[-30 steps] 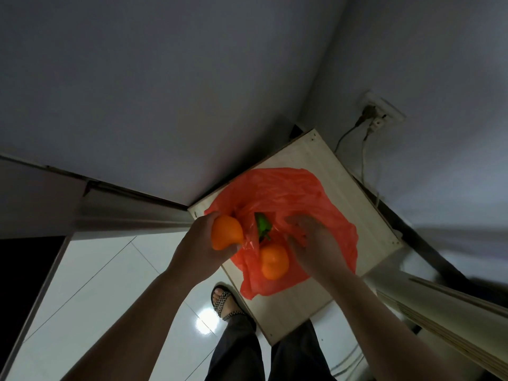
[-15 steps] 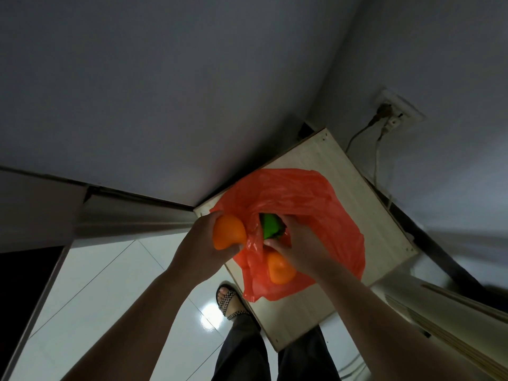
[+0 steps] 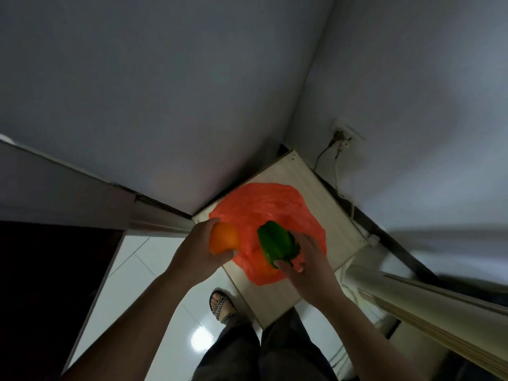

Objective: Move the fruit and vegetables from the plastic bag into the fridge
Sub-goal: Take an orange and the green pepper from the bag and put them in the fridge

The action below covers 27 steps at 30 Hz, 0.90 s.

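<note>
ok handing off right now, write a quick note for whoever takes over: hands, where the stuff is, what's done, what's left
Left hand: grips an orange, held at the bag's left edge.
Right hand: grips a green pepper, held over the bag.
Red plastic bag: lies on the wooden cabinet top. An orange bulge under the pepper suggests one more fruit inside.
Done: two items are out of the bag.
Left: put both in the fridge, which cannot be made out in this view, then empty the bag.
</note>
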Available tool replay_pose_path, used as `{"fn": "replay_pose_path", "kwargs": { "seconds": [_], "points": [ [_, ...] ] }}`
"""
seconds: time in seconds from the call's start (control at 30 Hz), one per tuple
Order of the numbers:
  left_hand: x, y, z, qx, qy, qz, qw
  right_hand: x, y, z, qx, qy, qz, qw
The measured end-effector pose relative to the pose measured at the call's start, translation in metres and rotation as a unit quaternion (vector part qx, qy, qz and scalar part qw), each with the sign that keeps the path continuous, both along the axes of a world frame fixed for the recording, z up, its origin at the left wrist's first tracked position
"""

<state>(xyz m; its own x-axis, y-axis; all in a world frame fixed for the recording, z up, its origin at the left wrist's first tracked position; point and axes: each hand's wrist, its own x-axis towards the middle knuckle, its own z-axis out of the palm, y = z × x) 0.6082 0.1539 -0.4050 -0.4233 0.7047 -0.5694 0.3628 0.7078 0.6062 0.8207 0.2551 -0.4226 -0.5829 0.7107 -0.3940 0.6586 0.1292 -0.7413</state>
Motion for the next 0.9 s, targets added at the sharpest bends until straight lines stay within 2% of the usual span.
{"fn": "replay_pose_path", "kwargs": {
  "seconds": [0.23,0.4,0.67,0.77,0.9],
  "points": [
    [0.024,-0.015,0.081,0.057,-0.005,0.0,0.998,0.007,-0.016,0.088,0.038,0.057,-0.014,0.998],
    [0.036,-0.027,0.129,0.1,0.007,0.041,0.994,0.009,-0.014,0.131,0.032,0.11,-0.006,0.993],
    [0.076,-0.042,0.171,0.15,0.053,0.173,0.972,0.011,0.016,0.162,-0.001,0.2,0.102,0.974],
    [0.093,-0.049,0.182,0.145,0.071,0.233,0.959,0.009,0.024,0.165,-0.079,0.218,0.137,0.963],
    [0.115,-0.076,0.189,0.115,0.109,0.3,0.94,0.003,0.02,0.169,-0.088,0.214,0.225,0.946]
  ]
}}
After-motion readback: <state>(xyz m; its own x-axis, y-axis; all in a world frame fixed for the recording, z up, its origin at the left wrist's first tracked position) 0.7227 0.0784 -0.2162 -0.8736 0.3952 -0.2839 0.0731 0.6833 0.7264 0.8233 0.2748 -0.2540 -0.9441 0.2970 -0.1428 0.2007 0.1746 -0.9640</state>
